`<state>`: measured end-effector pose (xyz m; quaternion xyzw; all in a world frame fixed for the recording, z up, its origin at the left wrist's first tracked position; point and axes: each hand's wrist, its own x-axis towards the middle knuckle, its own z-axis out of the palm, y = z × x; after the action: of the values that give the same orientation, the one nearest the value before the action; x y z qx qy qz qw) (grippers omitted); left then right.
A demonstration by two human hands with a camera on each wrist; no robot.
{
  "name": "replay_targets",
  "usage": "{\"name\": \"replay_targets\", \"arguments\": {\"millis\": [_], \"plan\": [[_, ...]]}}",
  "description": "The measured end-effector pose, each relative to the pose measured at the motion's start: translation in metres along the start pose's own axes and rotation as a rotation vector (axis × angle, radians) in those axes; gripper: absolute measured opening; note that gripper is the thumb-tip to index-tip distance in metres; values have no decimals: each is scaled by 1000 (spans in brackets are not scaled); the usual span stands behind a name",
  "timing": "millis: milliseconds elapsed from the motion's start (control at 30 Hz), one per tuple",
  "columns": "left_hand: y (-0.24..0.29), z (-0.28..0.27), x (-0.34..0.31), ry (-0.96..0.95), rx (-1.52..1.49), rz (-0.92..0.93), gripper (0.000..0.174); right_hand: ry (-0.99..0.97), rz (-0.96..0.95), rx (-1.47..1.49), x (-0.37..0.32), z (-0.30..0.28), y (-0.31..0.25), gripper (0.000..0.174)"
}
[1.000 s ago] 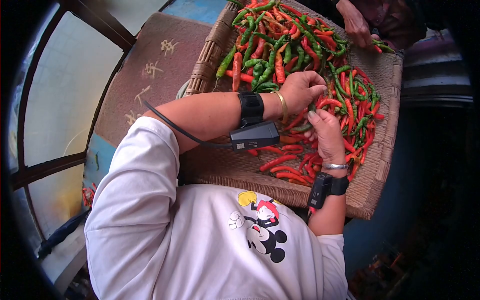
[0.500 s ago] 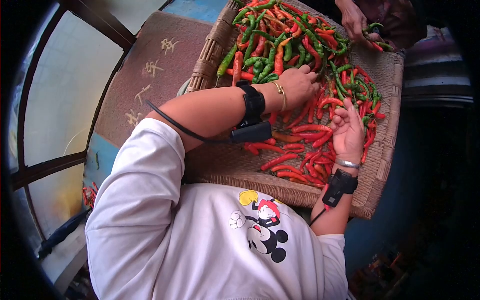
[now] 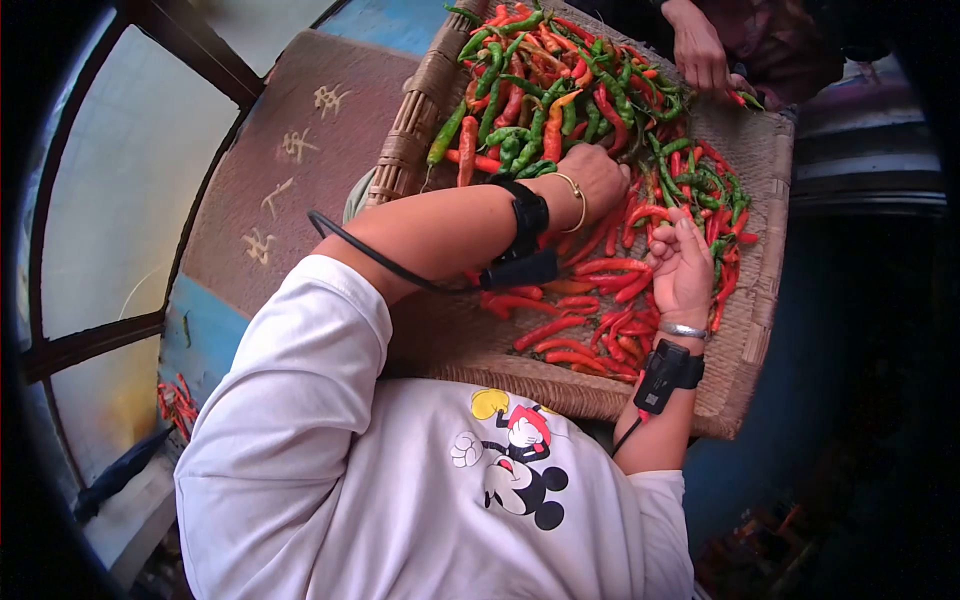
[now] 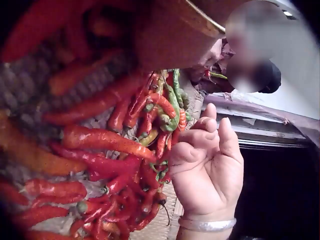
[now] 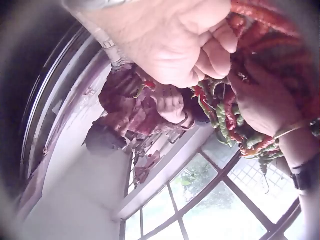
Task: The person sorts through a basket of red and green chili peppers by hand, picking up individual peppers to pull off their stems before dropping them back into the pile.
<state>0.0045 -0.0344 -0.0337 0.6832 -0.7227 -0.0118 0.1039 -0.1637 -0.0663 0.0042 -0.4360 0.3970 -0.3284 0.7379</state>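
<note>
My left hand (image 3: 598, 185), with a gold bracelet at its wrist, reaches down onto the chili pile (image 3: 545, 85) of red and green chilies. Its fingertips are hidden among the peppers, so I cannot tell what they hold. To its right, my right hand (image 3: 682, 270) is turned palm up beside the red chilies, fingers loosely curled and nothing in them. The left wrist view shows that same right hand (image 4: 207, 165) with its bare palm and silver bangle. Between me and the pile, loose red chilies (image 3: 570, 330) lie on the woven basket tray (image 3: 735, 345).
Another person's hand (image 3: 700, 55) is at the tray's far right corner, by a small red and green chili. A brown mat (image 3: 300, 150) with yellow characters lies left of the tray, near window panes (image 3: 135, 170). More red chilies (image 3: 177, 403) sit at the far left.
My hands were close together over the chilies; they have since parted. The left went back to the pile, and the right drew right and turned palm up. The other person's hand shifted slightly.
</note>
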Motion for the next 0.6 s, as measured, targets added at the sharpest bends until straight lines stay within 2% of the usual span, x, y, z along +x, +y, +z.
{"name": "replay_targets", "arguments": {"millis": [67,200,300,367,400,500,600], "plan": [[3,-5,1,-77,-35,-74,17,-6,3,-3,-1,0,2,23],[0,-6,1,-91,-4,-21,14,-9,13,-23,2,0,2,22],[-6,5,1,3,-43,36,13,-6,17,-85,3,0,6,22],[-6,7,-2,186,-128,128,14,127,-71,-357,3,6,10,24],[-6,6,-4,257,-138,180,18,132,-101,-383,3,7,13,26],[2,2,-8,291,-267,227,18,35,-81,-405,1,14,15,24],[6,0,-11,294,-403,256,19,66,-109,-429,1,14,14,16]]}}
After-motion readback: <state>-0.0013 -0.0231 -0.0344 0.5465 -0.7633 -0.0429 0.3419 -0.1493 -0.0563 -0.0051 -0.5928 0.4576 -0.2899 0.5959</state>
